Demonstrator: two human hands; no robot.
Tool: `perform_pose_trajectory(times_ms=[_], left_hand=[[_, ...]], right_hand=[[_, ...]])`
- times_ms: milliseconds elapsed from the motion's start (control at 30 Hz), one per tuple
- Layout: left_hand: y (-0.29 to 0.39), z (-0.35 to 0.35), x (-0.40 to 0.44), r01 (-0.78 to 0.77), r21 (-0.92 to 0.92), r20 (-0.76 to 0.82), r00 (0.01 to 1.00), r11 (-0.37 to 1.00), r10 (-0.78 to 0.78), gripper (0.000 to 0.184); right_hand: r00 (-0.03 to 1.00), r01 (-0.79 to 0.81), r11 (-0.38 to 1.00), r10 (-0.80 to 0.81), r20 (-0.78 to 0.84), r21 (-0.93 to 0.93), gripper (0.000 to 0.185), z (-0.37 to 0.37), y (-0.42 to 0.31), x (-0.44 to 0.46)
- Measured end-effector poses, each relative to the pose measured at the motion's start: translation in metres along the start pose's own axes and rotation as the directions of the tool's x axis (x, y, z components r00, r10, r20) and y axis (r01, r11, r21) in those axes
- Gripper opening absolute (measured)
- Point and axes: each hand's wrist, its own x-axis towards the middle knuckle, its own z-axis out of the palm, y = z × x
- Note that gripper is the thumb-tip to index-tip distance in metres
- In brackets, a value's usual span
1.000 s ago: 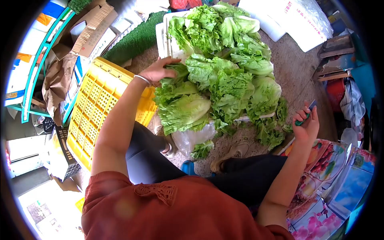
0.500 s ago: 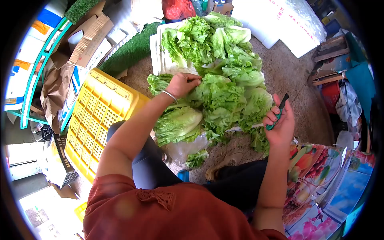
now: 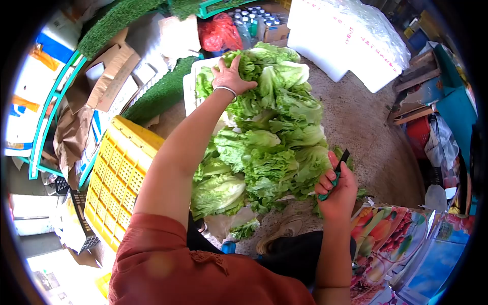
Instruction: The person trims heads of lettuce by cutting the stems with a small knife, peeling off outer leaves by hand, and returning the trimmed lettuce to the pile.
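Several heads of leafy lettuce (image 3: 272, 168) lie heaped over a white foam board or box lid (image 3: 189, 96), partly hidden beneath them. My left hand (image 3: 231, 79) rests with fingers spread on the lettuce at the far left of the heap; a bangle circles its wrist. In my right hand (image 3: 338, 190), near the heap's right side, is a green-handled knife (image 3: 335, 178) with a dark blade pointing up and away. A loose lettuce leaf (image 3: 245, 230) lies on the floor by my feet.
A yellow plastic crate (image 3: 114, 178) leans at my left, near cardboard boxes (image 3: 119, 76). White foam boxes (image 3: 345, 40) stand at the back right. Behind the heap are a red plastic bag (image 3: 219, 33) and several bottles (image 3: 254, 20). A fruit-printed carton (image 3: 389, 239) is at my right.
My left hand has reached forward from the middle of the heap to its far left part, and its fingers have spread. My right hand still holds the knife, slightly lower and further left.
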Motion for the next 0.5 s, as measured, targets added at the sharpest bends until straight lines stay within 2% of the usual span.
perform_pose_trajectory(times_ms=[33, 67, 100, 167, 200, 233, 333, 367, 433, 500], left_hand=[[0.005, 0.011, 0.004, 0.055, 0.104, 0.041, 0.997, 0.993, -0.059, 0.095], [0.003, 0.019, 0.007, 0.054, 0.13, 0.034, 0.998, 0.99, -0.059, 0.091], [-0.003, 0.025, 0.008, 0.014, 0.031, -0.029, 0.999, 0.999, -0.014, 0.079], [-0.012, 0.03, 0.009, 0.04, -0.007, -0.069, 0.997, 0.999, -0.04, 0.068], [-0.019, 0.03, 0.008, -0.026, -0.057, -0.153, 0.988, 0.998, 0.017, 0.056], [-0.032, 0.035, 0.008, -0.156, -0.081, -0.323, 0.938, 0.984, 0.122, 0.048], [-0.046, 0.023, 0.001, -0.284, -0.427, -0.476, 0.878, 0.859, 0.054, 0.035], [-0.05, 0.013, -0.004, -0.357, -0.654, -0.449, 0.893, 0.667, 0.037, 0.031], [-0.039, -0.022, -0.04, -0.145, -0.911, -0.195, 0.976, 0.387, -0.094, 0.029], [-0.02, -0.055, -0.077, -0.101, -0.988, -0.086, 0.988, -0.119, -0.127, 0.03]], right_hand=[[1.0, 0.009, 1.0, -0.009, -0.011, 0.0, 0.036, 0.001, -0.001, 0.001], [1.0, 0.001, 1.0, -0.001, 0.0, 0.01, 0.036, 0.002, -0.001, 0.0], [1.0, -0.011, 1.0, 0.011, 0.01, 0.021, 0.036, 0.003, -0.002, -0.001], [1.0, 0.001, 1.0, -0.001, 0.004, 0.017, 0.037, 0.003, -0.002, -0.001], [1.0, 0.004, 1.0, -0.004, 0.024, 0.02, 0.038, 0.003, -0.002, -0.001], [0.999, 0.004, 1.0, -0.005, 0.045, 0.023, 0.039, 0.004, -0.001, -0.001], [0.999, -0.001, 1.0, 0.002, 0.04, -0.012, 0.041, 0.009, 0.002, -0.004], [0.999, -0.002, 1.0, 0.002, 0.04, -0.003, 0.041, 0.01, 0.003, -0.006], [0.995, -0.034, 0.998, 0.038, 0.096, -0.043, 0.042, 0.011, 0.006, -0.008], [0.994, -0.014, 0.998, 0.02, 0.103, -0.057, 0.041, 0.016, 0.01, -0.011]])
